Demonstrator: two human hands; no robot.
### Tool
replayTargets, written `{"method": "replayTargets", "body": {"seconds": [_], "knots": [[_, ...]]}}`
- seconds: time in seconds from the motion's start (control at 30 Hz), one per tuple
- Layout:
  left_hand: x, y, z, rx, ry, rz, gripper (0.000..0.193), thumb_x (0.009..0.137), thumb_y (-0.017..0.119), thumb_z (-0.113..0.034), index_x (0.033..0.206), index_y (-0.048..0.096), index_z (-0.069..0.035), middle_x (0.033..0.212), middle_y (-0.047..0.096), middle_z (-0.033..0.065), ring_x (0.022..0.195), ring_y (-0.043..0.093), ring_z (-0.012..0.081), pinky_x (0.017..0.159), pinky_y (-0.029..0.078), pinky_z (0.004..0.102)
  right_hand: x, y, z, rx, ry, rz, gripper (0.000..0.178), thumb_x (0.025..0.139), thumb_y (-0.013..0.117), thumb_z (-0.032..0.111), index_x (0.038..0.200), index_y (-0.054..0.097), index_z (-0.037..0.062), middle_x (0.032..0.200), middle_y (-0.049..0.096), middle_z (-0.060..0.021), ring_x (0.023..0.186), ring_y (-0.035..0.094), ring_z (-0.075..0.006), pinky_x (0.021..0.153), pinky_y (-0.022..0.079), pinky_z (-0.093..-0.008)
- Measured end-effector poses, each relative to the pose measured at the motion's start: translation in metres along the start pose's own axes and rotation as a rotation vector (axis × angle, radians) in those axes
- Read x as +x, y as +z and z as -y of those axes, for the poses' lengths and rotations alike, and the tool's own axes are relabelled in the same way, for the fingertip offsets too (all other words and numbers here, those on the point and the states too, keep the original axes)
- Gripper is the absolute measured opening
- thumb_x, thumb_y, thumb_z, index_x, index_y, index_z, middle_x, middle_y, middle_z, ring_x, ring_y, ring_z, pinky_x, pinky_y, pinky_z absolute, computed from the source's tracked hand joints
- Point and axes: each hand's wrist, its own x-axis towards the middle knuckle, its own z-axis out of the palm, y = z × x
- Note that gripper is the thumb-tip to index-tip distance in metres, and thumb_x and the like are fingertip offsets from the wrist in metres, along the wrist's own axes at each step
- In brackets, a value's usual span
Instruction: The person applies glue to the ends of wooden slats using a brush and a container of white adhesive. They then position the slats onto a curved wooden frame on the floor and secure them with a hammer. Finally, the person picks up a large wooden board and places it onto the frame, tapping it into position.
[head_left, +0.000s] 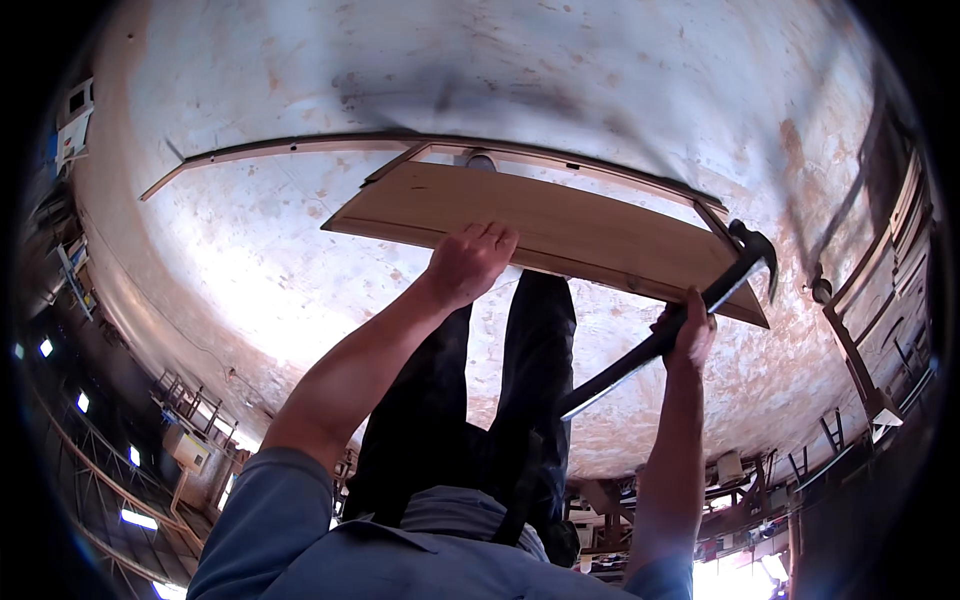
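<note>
A flat brown wooden panel [560,222] lies tilted in front of my legs, against a long wooden frame [340,143] with short side pieces. My left hand [475,262] grips the panel's near edge left of its middle, fingers bent over the top face; the thumb is hidden. In my right hand [690,333] is a claw hammer [622,368], held around its dark handle. The hammer's head points up and away, above the panel's right end. The handle's butt reaches back toward my right leg. Whether the right hand touches the panel, I cannot tell.
A worn, pale, stained floor [250,250] spreads around me. Wooden rails or a bench-like frame [850,340] stand at the right. Several stools and cluttered racks line the lower edges. Part of a shoe [481,161] shows beyond the panel.
</note>
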Motion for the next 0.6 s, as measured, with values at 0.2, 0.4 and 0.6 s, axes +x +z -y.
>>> {"method": "replayTargets", "body": {"seconds": [0.2,0.4,0.6], "knots": [[0.008,0.039,-0.001,-0.055,-0.136,0.016,0.015,0.072,0.059,-0.001,0.087,0.061,-0.001,0.087,0.064,0.0098,0.083,0.064,0.0249,0.07,0.051,0.034,0.042,0.002,-0.016,-0.006,0.026,0.002,0.029,0.088,0.06,0.032,0.08,0.052,0.0055,0.061,0.053,-0.0082,0.048,0.054,-0.0184,0.043,0.049,-0.0342],[0.013,0.067,0.012,-0.038,-0.082,0.065,0.021,0.072,0.059,0.0,0.093,0.062,-0.001,0.09,0.065,0.0104,0.084,0.064,0.0253,0.074,0.051,0.0353,0.073,0.01,-0.032,0.022,0.012,0.005,0.028,0.087,0.062,0.029,0.078,0.053,0.0045,0.061,0.054,-0.0083,0.046,0.054,-0.0179,0.041,0.049,-0.0329],[0.018,0.115,0.027,-0.067,-0.102,0.024,0.022,0.073,0.058,0.002,0.094,0.063,-0.001,0.092,0.066,0.0106,0.085,0.064,0.0255,0.075,0.052,0.0351,0.1,0.012,-0.045,0.046,0.038,0.011,0.026,0.087,0.062,0.028,0.078,0.052,0.005,0.06,0.054,-0.0081,0.046,0.054,-0.0176,0.041,0.049,-0.0335]]}}
